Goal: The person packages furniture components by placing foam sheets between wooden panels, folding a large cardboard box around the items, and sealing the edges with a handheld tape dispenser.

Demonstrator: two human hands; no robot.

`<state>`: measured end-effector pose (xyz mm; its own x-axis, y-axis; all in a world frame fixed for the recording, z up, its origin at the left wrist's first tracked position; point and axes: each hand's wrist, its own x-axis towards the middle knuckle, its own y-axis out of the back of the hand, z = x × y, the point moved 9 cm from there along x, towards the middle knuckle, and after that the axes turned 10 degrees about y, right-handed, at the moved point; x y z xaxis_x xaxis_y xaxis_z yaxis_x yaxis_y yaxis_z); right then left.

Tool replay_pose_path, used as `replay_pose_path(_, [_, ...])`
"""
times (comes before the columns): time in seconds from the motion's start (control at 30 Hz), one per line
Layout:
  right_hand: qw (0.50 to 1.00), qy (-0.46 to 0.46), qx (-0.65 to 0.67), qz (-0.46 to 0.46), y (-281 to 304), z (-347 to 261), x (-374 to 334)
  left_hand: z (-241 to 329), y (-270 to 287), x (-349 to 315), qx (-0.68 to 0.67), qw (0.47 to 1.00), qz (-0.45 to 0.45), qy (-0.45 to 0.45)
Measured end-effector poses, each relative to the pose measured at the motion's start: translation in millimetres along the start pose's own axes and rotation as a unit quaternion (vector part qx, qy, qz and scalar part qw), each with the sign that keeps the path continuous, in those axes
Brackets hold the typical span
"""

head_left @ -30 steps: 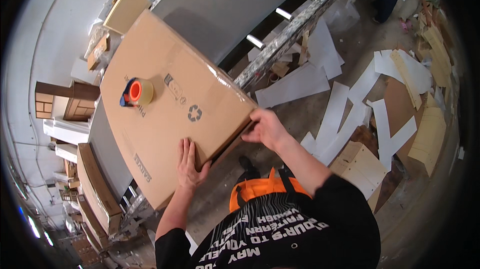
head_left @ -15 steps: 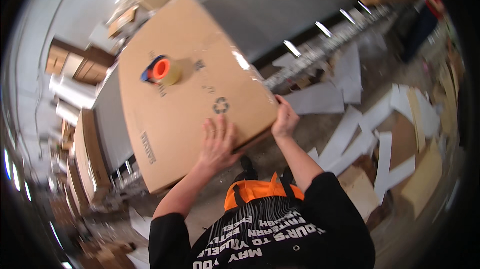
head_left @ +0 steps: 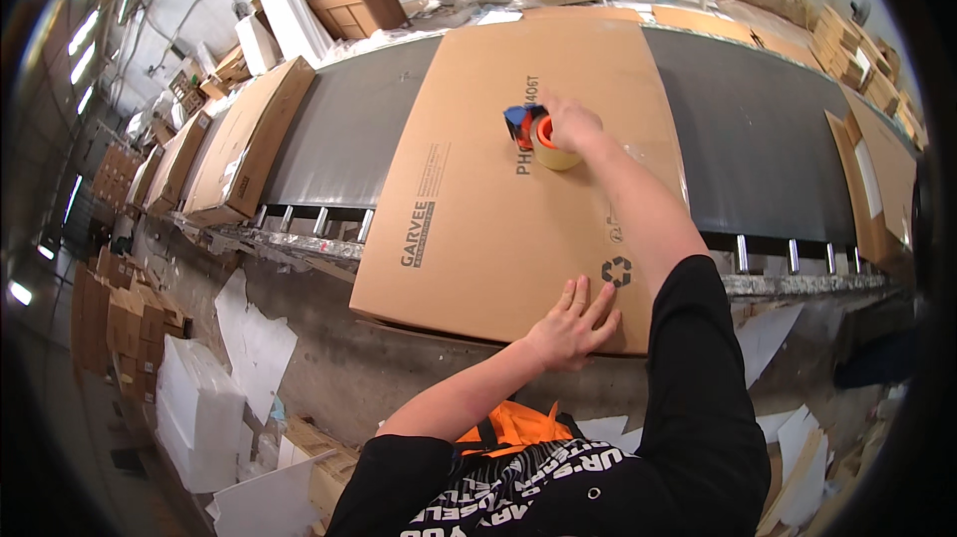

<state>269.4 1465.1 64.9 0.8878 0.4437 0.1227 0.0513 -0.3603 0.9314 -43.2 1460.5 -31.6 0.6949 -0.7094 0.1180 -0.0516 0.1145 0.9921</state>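
A large flat brown carton (head_left: 478,238) lies across the conveyor belt, its near edge jutting out toward me. My left hand (head_left: 576,328) rests on the carton's near right part with fingers spread, beside a printed recycling mark. Out over the middle of the carton, my right hand (head_left: 575,126) is at the tape dispenser (head_left: 520,124), which has a blue and red head. The dispenser's wide roll of yellowish tape (head_left: 556,155) with an orange core is right under that hand. The right fingertips are blurred and partly hidden, so their grip is unclear.
The dark conveyor belt (head_left: 349,123) runs left and right, with metal rollers along its near edge. More cartons (head_left: 249,143) sit on it at left, and an open-flapped carton (head_left: 877,173) at right. White sheets (head_left: 254,338) and foam litter the floor.
My view has swung, and the carton now lies squarer across the belt. My right hand has left the carton's edge and reached the tape dispenser. The left stays flat on the carton.
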Motion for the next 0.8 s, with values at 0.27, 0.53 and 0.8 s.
replay_pose_path(0.27, [0.972,-0.195,0.122,0.043,-4.9,53.8,-102.8,-13.0,-1.8,-5.0,0.012,1.000,-0.018,0.019])
replay_pose_path(0.53, [0.676,-0.221,0.656,0.252,29.8,87.6,-299.8,-15.9,-6.0,-2.8,0.016,0.998,-0.057,0.033])
replay_pose_path(0.8, [0.751,-0.105,0.586,0.285,76.5,41.5,-360.7,-14.2,-3.2,-2.8,0.021,0.998,-0.041,0.035])
